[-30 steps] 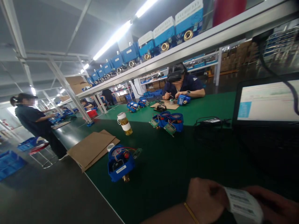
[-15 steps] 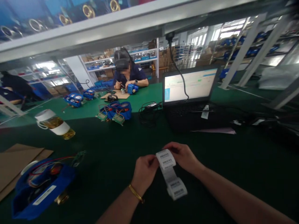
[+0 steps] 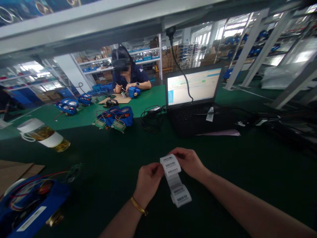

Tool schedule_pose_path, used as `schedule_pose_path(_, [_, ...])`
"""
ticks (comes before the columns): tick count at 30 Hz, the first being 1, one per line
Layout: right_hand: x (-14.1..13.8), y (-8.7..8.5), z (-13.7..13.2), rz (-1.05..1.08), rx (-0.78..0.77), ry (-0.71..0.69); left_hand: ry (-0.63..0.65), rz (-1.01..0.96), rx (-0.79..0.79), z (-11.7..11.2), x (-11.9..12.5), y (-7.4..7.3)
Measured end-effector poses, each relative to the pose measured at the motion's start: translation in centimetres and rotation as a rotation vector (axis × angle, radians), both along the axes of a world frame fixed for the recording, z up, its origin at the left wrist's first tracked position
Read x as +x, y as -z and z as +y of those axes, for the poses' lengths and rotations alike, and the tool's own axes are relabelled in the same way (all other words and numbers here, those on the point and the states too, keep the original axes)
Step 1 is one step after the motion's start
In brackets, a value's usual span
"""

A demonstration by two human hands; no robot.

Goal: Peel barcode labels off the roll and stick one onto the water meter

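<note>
A strip of white barcode labels (image 3: 171, 165) is stretched between my hands, its lower end curling down over the green table (image 3: 119, 155). My left hand (image 3: 149, 180), with a gold bracelet at the wrist, pinches the strip's left edge. On the other side, my right hand (image 3: 189, 162) grips the upper right edge, its fingertips partly behind the labels. To the left lies a blue meter housing (image 3: 37, 201) with loose wires, a brass fitting and a white label on its side.
An open laptop (image 3: 194, 89) stands beyond my hands, a power adapter (image 3: 155, 110) beside it. Blue units with circuit boards (image 3: 119, 125) sit left of that. A lidded tea bottle (image 3: 47, 135) stands at left. Across the table a person (image 3: 128, 74) works. A shelf beam (image 3: 99, 24) runs overhead.
The camera view has turned slightly right, so the scene shifts left. Both hands keep hold of the label strip, which looks sharper now.
</note>
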State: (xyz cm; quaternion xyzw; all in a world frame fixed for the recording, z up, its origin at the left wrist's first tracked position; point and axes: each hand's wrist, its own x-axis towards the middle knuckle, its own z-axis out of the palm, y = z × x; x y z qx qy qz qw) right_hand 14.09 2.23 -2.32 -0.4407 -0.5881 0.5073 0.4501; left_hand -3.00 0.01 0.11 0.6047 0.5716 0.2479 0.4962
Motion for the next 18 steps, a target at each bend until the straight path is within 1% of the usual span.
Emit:
schedule_pose_path(2, [-0.06,0.06,-0.10,-0.018,0.041,0.015,0.001,-0.002,-0.006,-0.04,0.13,-0.20])
schedule_pose_path(5, [-0.18,0.00,-0.35,-0.095,0.160,0.079,0.011,0.000,-0.027,-0.19,0.36,-0.48])
schedule_pose_path(7, [-0.23,-0.22,-0.50,-0.150,0.249,0.125,0.019,-0.035,-0.046,-0.27,0.45,-0.50])
schedule_pose_path(9, [-0.24,-0.50,-0.55,-0.174,0.283,0.140,0.001,-0.094,-0.058,-0.26,0.43,-0.46])
schedule_pose_path(10, [-0.24,-0.62,-0.53,-0.174,0.250,0.114,-0.022,-0.120,-0.052,-0.21,0.36,-0.45])
schedule_pose_path(12, [-0.23,-0.71,-0.41,-0.167,0.086,-0.008,-0.091,-0.133,-0.012,-0.08,0.17,-0.50])
schedule_pose_path(14, [-0.23,-0.58,-0.25,-0.153,-0.071,-0.112,-0.129,-0.086,0.029,0.03,0.00,-0.59])
schedule_pose_path(15, [-0.24,-0.45,-0.18,-0.138,-0.096,-0.118,-0.124,-0.058,0.034,0.05,-0.03,-0.63])
schedule_pose_path(16, [-0.25,-0.32,-0.13,-0.114,-0.082,-0.093,-0.101,-0.038,0.032,0.04,-0.02,-0.62])
schedule_pose_path(18, [-0.25,-0.13,-0.07,-0.060,0.005,0.002,-0.019,-0.020,0.023,-0.05,0.10,-0.47])
